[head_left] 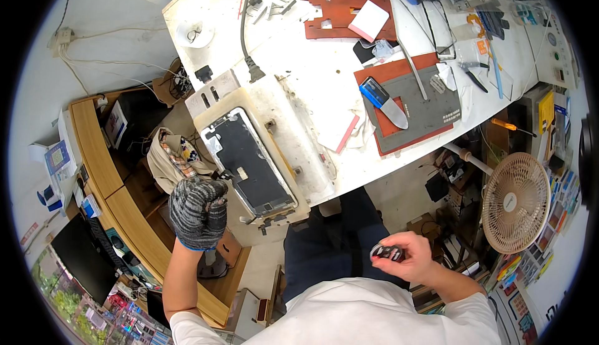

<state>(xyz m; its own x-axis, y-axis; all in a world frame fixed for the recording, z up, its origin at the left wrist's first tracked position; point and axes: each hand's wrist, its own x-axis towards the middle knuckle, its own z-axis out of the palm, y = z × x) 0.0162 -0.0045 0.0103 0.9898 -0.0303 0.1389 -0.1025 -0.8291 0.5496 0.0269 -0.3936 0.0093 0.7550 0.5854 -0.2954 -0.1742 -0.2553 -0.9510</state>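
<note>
Round dark object [388,253] in bent right fingers [398,239], curled left fingers [213,189] beside fixture [311,151]

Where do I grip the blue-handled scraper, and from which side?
I'd take the scraper by its blue handle, coming from above at its far-left end. It lies aslant on the grey mat, broad blade pointing near right, so that end is best avoided. The right hand holds a small round thing, so is probably not free for it.
</note>
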